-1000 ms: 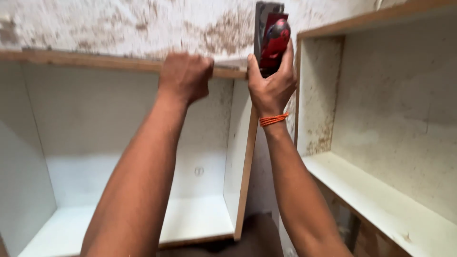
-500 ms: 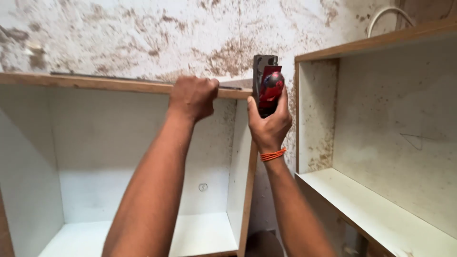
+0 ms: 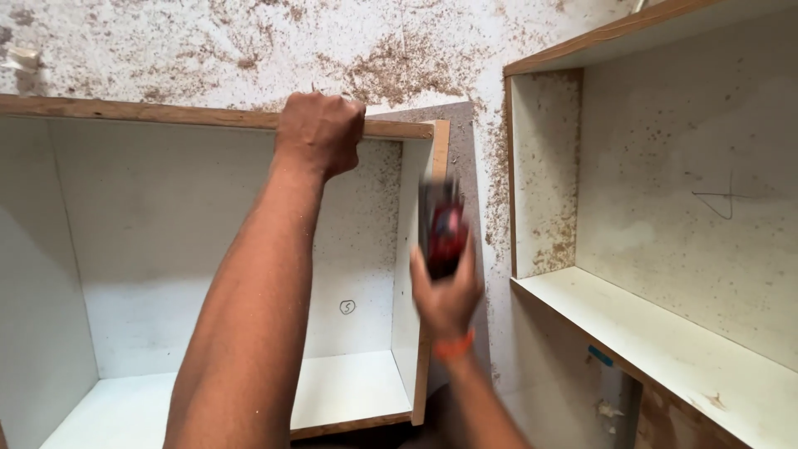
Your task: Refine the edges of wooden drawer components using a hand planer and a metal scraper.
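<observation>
My left hand (image 3: 318, 133) is clenched over the top edge of a white open cabinet box (image 3: 208, 249) with raw wood edges. My right hand (image 3: 447, 291), with an orange band at the wrist, grips a red and black power tool (image 3: 442, 229). The tool is blurred by motion and sits against the outer face of the cabinet's right side panel (image 3: 428, 274), about halfway down it. Both forearms reach up from the bottom of the view.
A second white cabinet box (image 3: 665, 216) stands at the right, its shelf (image 3: 657, 341) speckled with sawdust. The wall (image 3: 249, 50) behind is spattered with brown dust. A narrow gap separates the two cabinets.
My right hand has brought the tool down from the cabinet's top corner to the middle of the side panel. My left hand stays gripping the top edge; the view has tilted up slightly.
</observation>
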